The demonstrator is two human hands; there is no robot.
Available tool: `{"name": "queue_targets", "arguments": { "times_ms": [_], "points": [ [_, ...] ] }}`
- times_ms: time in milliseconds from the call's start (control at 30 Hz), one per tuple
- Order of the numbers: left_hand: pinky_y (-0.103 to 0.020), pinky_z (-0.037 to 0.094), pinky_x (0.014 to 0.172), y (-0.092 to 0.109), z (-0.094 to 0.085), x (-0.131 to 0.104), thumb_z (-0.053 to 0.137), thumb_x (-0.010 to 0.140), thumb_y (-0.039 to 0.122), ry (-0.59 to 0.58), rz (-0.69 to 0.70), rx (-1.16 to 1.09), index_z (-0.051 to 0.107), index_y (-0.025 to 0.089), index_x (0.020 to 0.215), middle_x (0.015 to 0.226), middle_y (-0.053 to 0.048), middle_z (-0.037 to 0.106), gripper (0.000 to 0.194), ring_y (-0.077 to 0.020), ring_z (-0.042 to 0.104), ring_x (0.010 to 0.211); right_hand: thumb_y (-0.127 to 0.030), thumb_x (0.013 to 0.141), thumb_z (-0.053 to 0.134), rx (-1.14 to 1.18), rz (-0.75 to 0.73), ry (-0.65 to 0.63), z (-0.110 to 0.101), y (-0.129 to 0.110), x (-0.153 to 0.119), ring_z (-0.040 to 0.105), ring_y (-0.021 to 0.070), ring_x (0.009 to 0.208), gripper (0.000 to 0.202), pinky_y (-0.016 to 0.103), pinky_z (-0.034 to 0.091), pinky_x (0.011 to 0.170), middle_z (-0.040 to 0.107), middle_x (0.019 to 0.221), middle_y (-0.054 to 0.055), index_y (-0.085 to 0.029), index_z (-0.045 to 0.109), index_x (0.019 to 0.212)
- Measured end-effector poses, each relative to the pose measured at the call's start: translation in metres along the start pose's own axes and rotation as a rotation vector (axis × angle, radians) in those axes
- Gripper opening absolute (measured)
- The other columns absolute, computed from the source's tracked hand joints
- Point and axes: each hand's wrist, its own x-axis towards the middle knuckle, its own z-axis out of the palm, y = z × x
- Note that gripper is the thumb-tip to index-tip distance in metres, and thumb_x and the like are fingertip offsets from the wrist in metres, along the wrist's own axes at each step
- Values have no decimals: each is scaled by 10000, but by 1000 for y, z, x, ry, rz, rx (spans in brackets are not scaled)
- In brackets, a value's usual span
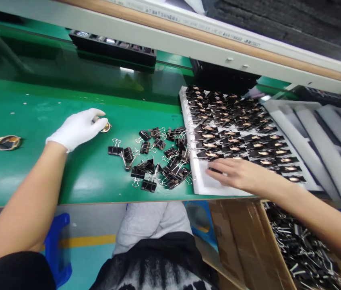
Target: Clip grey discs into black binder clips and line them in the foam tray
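- Your left hand [78,128], in a white glove, closes its fingers on a small round metal part [105,126] lying on the green table [37,117].
- Your right hand [236,173], bare and with fingers spread flat, rests on the near edge of the white foam tray [202,181], at the clipped parts [233,129].
- A pile of black binder clips [155,159] lies between your hands.
- Another round part [7,142] lies far to the left.

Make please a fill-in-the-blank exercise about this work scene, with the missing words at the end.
1. The left hand wears a ____ glove.
2. The loose binder clips lie on a ____ table.
3. The bare right hand rests on the white foam ____ of clipped parts.
4. The cardboard box below the table holds more binder ____.

Missing words: white; green; tray; clips
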Motion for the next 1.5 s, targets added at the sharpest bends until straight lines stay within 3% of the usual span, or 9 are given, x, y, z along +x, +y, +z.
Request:
{"name": "queue_targets", "arguments": {
  "times_ms": [133, 233, 433, 600, 767, 867, 1067, 1267, 1500],
  "points": [
    [-449, 511, 1087, -10, 2, 4, 357, 1013, 583, 42, 52, -98, 699, 203, 1354, 1427, -118, 716, 615, -345, 660, 1289, -213, 1088, 503, -50, -30, 136, -36, 9, 32, 728, 292, 1123, 323, 416, 632, 893, 746, 1285, 178, -125, 689, 1337],
    [-403, 528, 1037, -15, 5, 6, 336, 1026, 557, 72, 61, -109, 723, 206, 1301, 1311, -110, 771, 590, -311, 697, 1202, -232, 1097, 501, -23, -32, 175, -46, 13, 95, 717, 286, 1112, 335, 423, 622, 880, 731, 1302, 170, -132, 680, 1362],
    [-399, 520, 1056, -9, 11, 3, 336, 1051, 527, 117, 173, -23, 742, 229, 1241, 1370, -111, 741, 539, -320, 677, 1269, -140, 995, 603, 119, 26, -3, -34, 14, 252, 693, 265, 1026, 315, 357, 519, 782, 706, 1230, 165, -112, 711, 1289],
    [-453, 538, 1040, -10, 9, -3, 342, 1048, 527, 85, 191, 148, 679, 228, 1387, 1383, -132, 696, 564, -343, 695, 1213, -132, 960, 685, 178, 17, -225, -25, 7, 313, 708, 290, 1074, 264, 349, 478, 792, 744, 1174, 159, -134, 758, 1214],
    [-421, 518, 1111, -30, 0, -5, 562, 946, 591, -147, 295, 86, 389, 305, 1665, 1640, -113, 470, 793, -337, 609, 1361, -204, 992, 700, 227, 66, -184, -13, 17, 304, 732, 296, 1047, 254, 362, 509, 817, 778, 1138, 154, -139, 756, 1231],
    [-455, 509, 1105, -32, 1, -1, 569, 948, 578, -147, 314, 124, 496, 325, 1597, 1561, -112, 519, 700, -350, 620, 1324, -220, 982, 705, 304, 142, -9, -13, 24, 281, 743, 294, 1053, 280, 378, 541, 866, 788, 1174, 150, -147, 756, 1247],
    [-405, 540, 857, -16, 13, 10, 609, 942, 642, -14, 365, 231, 713, 212, 1266, 1215, -126, 704, 548, -332, 710, 1060, -383, 898, 795, 959, 469, 340, -22, 10, 230, 780, 239, 873, 375, 404, 616, 825, 809, 1117, 102, -181, 775, 1214],
    [-359, 506, 732, -6, 15, 2, 634, 928, 645, 90, 409, 169, 761, 186, 1068, 1023, -102, 732, 496, -271, 711, 873, -248, 801, 852, 1812, 738, 495, -16, -9, 207, 803, 168, 884, 328, 300, 654, 841, 819, 1022, 53, -222, 803, 1124],
    [-360, 527, 780, 50, -7, -13, 755, 874, 546, 366, 710, 102, 751, 157, 1068, 997, -103, 756, 435, -248, 712, 892, -361, 749, 931, 1828, 672, 624, 0, -3, 196, 778, 166, 850, 348, 257, 602, 692, 832, 1005, 74, -201, 808, 1033]
  ]
}}
